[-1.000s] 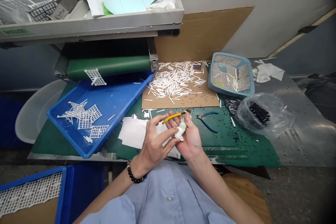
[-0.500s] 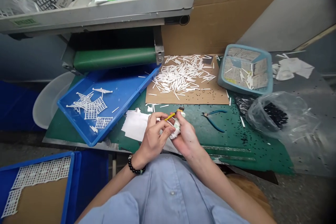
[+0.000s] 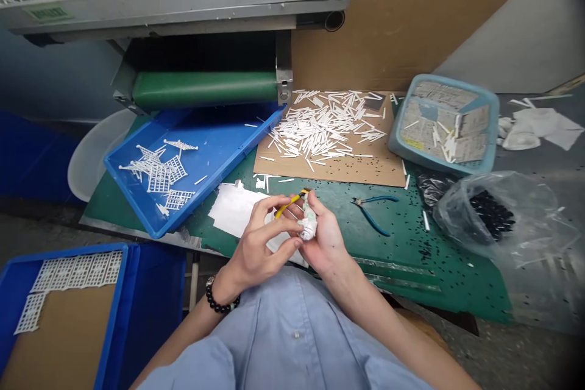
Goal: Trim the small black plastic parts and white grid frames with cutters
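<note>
Between my two hands is a small hand tool, apparently cutting pliers, with a dark head [image 3: 305,191] and a yellow handle [image 3: 287,205]. A bulky white and pale green wrapping [image 3: 309,224] covers its other side. My right hand [image 3: 326,234] is closed round the wrapped side, thumb up near the head. My left hand [image 3: 262,237], a black bead bracelet [image 3: 219,300] at its wrist, has its fingers about the yellow handle and its thumb and a fingertip at the wrapping's lower end. White paper sheets [image 3: 233,210] lie under and beside my left hand.
Teal-handled pliers [image 3: 375,216] lie on the green mat [image 3: 320,268]. Many white strips [image 3: 320,128] cover a cardboard sheet [image 3: 292,167]. A blue tray [image 3: 210,134] holds white grids; right are a newspaper-lined basin [image 3: 491,134] and a bag of black pieces [image 3: 491,213]. A shelf [image 3: 183,6] overhangs.
The fingers of my left hand have spread a little and shifted lower on the wrapping. The tool has turned slightly in my hands, its head tipping left. The camera view has shifted.
</note>
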Demonstrator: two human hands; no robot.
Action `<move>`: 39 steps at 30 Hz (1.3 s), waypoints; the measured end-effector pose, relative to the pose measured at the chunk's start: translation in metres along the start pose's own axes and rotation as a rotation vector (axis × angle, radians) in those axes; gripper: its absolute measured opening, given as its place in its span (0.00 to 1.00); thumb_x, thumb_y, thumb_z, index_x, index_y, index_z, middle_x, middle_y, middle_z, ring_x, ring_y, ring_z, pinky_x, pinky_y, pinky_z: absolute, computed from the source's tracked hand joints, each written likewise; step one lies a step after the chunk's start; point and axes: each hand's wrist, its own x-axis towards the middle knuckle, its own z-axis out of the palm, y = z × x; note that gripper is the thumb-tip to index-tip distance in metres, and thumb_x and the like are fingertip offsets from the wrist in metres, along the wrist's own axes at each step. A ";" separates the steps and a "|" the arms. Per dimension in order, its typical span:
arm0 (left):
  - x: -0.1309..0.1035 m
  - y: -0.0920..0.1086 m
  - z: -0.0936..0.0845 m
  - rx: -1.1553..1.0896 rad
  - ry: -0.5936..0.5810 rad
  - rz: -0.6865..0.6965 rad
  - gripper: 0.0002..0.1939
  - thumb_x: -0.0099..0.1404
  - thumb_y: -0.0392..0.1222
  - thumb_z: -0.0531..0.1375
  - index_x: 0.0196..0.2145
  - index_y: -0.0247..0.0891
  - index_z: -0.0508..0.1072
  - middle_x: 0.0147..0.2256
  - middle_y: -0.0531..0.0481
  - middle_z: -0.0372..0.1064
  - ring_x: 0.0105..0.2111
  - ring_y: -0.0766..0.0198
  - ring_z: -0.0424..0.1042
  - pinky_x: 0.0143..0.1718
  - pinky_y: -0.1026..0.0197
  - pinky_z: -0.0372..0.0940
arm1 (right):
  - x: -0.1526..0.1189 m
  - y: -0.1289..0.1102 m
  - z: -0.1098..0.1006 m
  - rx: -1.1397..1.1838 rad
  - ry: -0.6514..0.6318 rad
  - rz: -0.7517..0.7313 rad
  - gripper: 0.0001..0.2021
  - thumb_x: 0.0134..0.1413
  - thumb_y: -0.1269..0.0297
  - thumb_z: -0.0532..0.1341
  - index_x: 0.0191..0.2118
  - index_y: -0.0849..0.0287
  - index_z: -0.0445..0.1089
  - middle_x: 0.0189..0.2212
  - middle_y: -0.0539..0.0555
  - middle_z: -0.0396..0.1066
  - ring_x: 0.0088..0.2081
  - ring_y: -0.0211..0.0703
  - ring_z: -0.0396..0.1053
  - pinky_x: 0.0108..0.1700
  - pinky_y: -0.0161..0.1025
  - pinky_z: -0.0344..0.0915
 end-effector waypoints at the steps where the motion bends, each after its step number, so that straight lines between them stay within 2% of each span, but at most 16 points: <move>1: 0.000 0.002 0.003 0.046 0.010 0.015 0.10 0.61 0.36 0.62 0.41 0.41 0.75 0.55 0.41 0.60 0.57 0.52 0.60 0.58 0.46 0.59 | -0.001 -0.001 0.000 0.004 -0.002 0.009 0.12 0.60 0.58 0.57 0.29 0.58 0.68 0.23 0.49 0.70 0.23 0.34 0.67 0.25 0.30 0.66; 6: 0.010 0.012 0.014 0.213 0.097 0.068 0.09 0.59 0.37 0.63 0.40 0.40 0.74 0.51 0.40 0.63 0.55 0.52 0.62 0.55 0.46 0.62 | -0.006 -0.007 0.001 0.042 0.033 0.088 0.11 0.60 0.58 0.58 0.32 0.59 0.70 0.25 0.48 0.72 0.25 0.33 0.69 0.27 0.27 0.67; 12: 0.020 0.019 0.023 0.279 0.089 0.083 0.08 0.58 0.37 0.63 0.37 0.39 0.73 0.49 0.40 0.66 0.53 0.52 0.63 0.55 0.45 0.62 | -0.003 -0.014 -0.001 0.060 0.115 0.121 0.10 0.58 0.58 0.60 0.34 0.59 0.72 0.27 0.48 0.74 0.26 0.32 0.71 0.24 0.26 0.66; 16: 0.009 0.012 0.020 0.286 0.035 0.061 0.10 0.59 0.37 0.63 0.40 0.39 0.73 0.52 0.41 0.65 0.56 0.52 0.61 0.57 0.45 0.60 | 0.002 -0.022 -0.006 -0.039 0.003 0.084 0.08 0.56 0.60 0.62 0.39 0.55 0.72 0.32 0.50 0.76 0.32 0.39 0.74 0.28 0.32 0.70; 18: -0.004 0.000 0.004 0.326 0.026 -0.012 0.12 0.61 0.38 0.62 0.43 0.39 0.72 0.53 0.40 0.63 0.56 0.53 0.61 0.56 0.47 0.61 | 0.002 -0.025 -0.012 -0.143 -0.054 0.068 0.14 0.53 0.58 0.64 0.46 0.50 0.70 0.38 0.53 0.76 0.39 0.47 0.75 0.32 0.39 0.72; 19: -0.012 -0.009 -0.010 0.364 0.055 -0.075 0.12 0.62 0.38 0.61 0.45 0.39 0.72 0.53 0.40 0.63 0.56 0.53 0.62 0.56 0.48 0.62 | 0.002 -0.026 -0.017 -0.202 -0.061 0.071 0.19 0.51 0.57 0.65 0.50 0.48 0.69 0.41 0.54 0.75 0.42 0.51 0.74 0.34 0.43 0.73; 22: -0.039 -0.044 -0.071 0.547 0.281 -0.305 0.12 0.65 0.38 0.57 0.46 0.38 0.71 0.51 0.40 0.65 0.53 0.56 0.66 0.55 0.50 0.63 | 0.004 -0.026 -0.037 -0.357 -0.010 0.130 0.27 0.46 0.54 0.68 0.54 0.47 0.66 0.44 0.57 0.74 0.46 0.56 0.73 0.41 0.51 0.73; 25: -0.059 -0.082 -0.139 0.758 0.500 -0.500 0.12 0.66 0.40 0.55 0.46 0.37 0.70 0.48 0.41 0.67 0.51 0.56 0.67 0.54 0.52 0.63 | 0.009 -0.017 -0.055 -0.467 0.055 0.191 0.27 0.42 0.58 0.70 0.51 0.52 0.69 0.39 0.57 0.75 0.40 0.52 0.74 0.40 0.48 0.73; 27: -0.063 -0.104 -0.170 0.853 0.485 -0.598 0.13 0.65 0.41 0.55 0.47 0.36 0.69 0.47 0.41 0.67 0.49 0.56 0.68 0.52 0.53 0.64 | 0.012 -0.009 -0.061 -0.519 0.064 0.204 0.23 0.41 0.60 0.71 0.46 0.55 0.71 0.31 0.53 0.73 0.32 0.45 0.73 0.34 0.42 0.73; 29: -0.061 -0.123 -0.186 0.893 0.375 -0.667 0.16 0.64 0.42 0.57 0.49 0.35 0.68 0.48 0.39 0.66 0.48 0.54 0.68 0.50 0.53 0.64 | 0.014 0.000 -0.059 -0.581 0.054 0.183 0.19 0.40 0.59 0.72 0.40 0.56 0.72 0.26 0.50 0.70 0.26 0.40 0.68 0.27 0.36 0.69; 31: -0.057 -0.138 -0.189 0.879 0.275 -0.732 0.17 0.63 0.43 0.58 0.49 0.35 0.68 0.48 0.38 0.67 0.48 0.51 0.69 0.48 0.53 0.64 | 0.015 0.008 -0.052 -0.655 0.057 0.129 0.18 0.39 0.58 0.72 0.39 0.56 0.72 0.24 0.49 0.69 0.24 0.38 0.66 0.24 0.35 0.66; 33: -0.055 -0.147 -0.188 0.822 0.230 -0.804 0.13 0.64 0.42 0.56 0.45 0.36 0.71 0.45 0.39 0.69 0.45 0.52 0.71 0.46 0.55 0.64 | 0.015 0.015 -0.043 -0.720 0.075 0.049 0.20 0.39 0.56 0.72 0.40 0.56 0.72 0.24 0.49 0.69 0.25 0.39 0.66 0.22 0.34 0.64; 36: -0.058 -0.153 -0.190 0.737 0.236 -0.851 0.11 0.67 0.42 0.51 0.39 0.39 0.72 0.38 0.44 0.74 0.40 0.55 0.73 0.43 0.57 0.64 | 0.011 0.024 -0.032 -0.768 0.116 -0.043 0.22 0.39 0.55 0.72 0.42 0.56 0.72 0.25 0.49 0.69 0.25 0.39 0.66 0.21 0.33 0.60; 39: -0.061 -0.147 -0.203 0.709 0.368 -0.790 0.12 0.67 0.45 0.52 0.44 0.40 0.70 0.37 0.46 0.76 0.39 0.55 0.74 0.42 0.58 0.64 | 0.008 0.034 -0.027 -0.767 0.147 -0.075 0.22 0.40 0.55 0.71 0.42 0.58 0.71 0.25 0.49 0.70 0.26 0.38 0.66 0.23 0.32 0.58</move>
